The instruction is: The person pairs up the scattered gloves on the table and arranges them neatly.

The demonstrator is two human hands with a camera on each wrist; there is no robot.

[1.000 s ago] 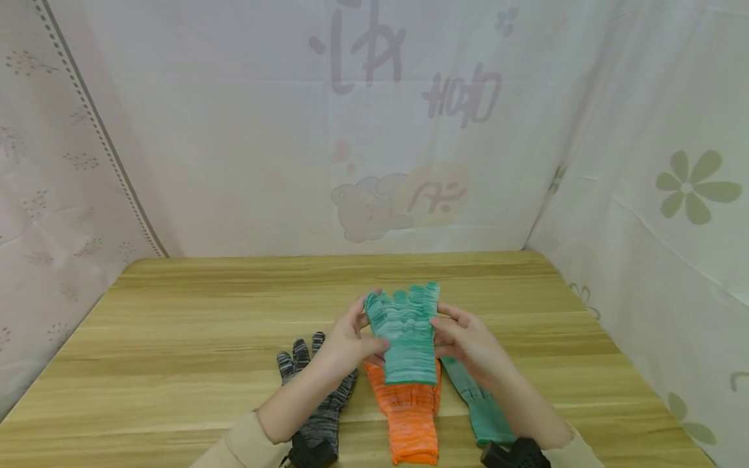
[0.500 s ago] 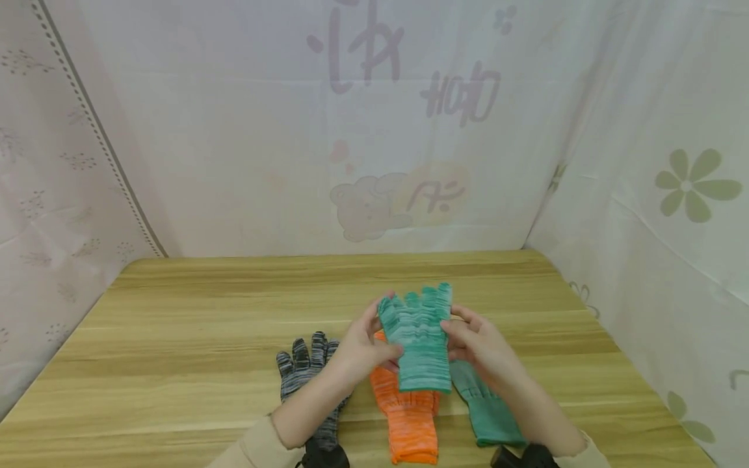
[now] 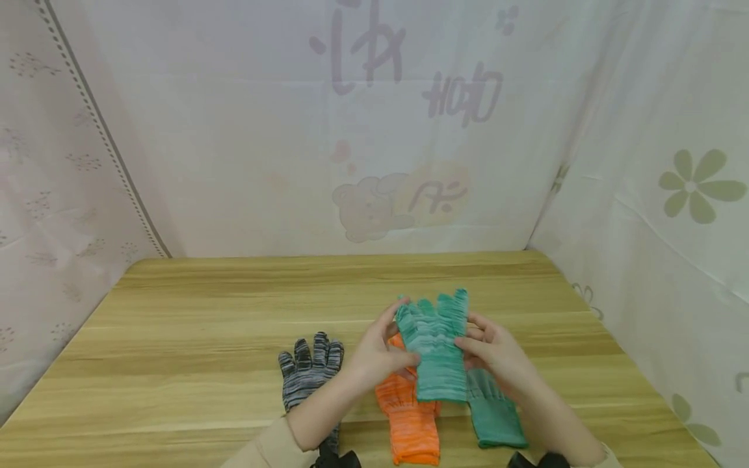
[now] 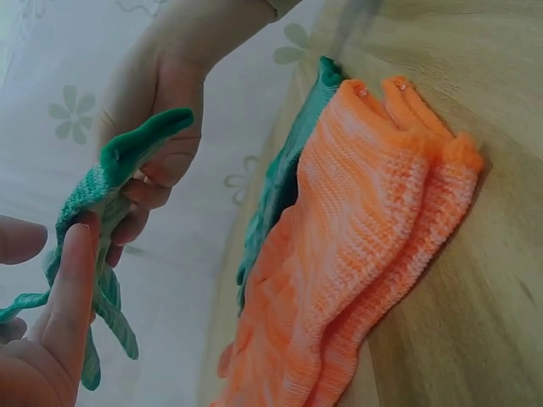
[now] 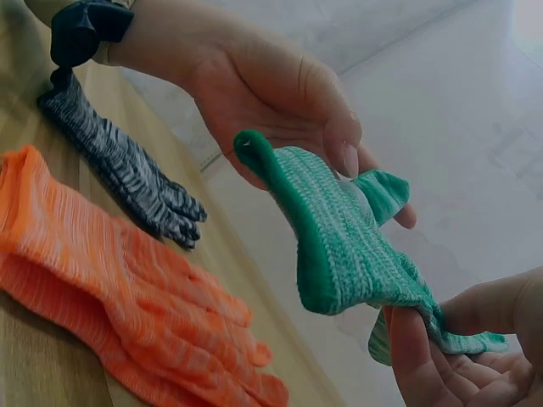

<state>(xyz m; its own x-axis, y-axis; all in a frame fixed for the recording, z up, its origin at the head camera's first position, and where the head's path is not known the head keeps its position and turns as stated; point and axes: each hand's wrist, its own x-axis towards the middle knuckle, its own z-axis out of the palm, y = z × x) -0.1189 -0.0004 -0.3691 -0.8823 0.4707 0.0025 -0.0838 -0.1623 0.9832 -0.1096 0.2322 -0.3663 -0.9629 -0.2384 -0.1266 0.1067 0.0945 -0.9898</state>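
Note:
A green-and-white striped knit glove (image 3: 440,357) is held up off the table, finger ends pointing away and cuff toward me. My left hand (image 3: 377,357) grips its left edge, thumb on the near face and fingers behind. On the opposite edge my right hand (image 3: 497,357) pinches it between thumb and fingers. In the right wrist view the dark green cuff hem of the glove (image 5: 339,229) faces the camera. Another green glove (image 3: 497,419) lies on the table under my right forearm, its upper part partly hidden. Orange gloves (image 3: 412,429) lie below the held glove, which covers part of them.
A black-and-grey striped glove (image 3: 310,377) lies at the left, partly behind my left forearm. The wooden table (image 3: 205,338) ends at a patterned cloth backdrop (image 3: 263,162). Dark wrist cameras (image 3: 336,460) sit at the front edge of view.
Both hands have moved right and slightly toward me with the green glove between them. More of the orange gloves and the black-and-grey glove shows now. The gloves on the table have stayed put.

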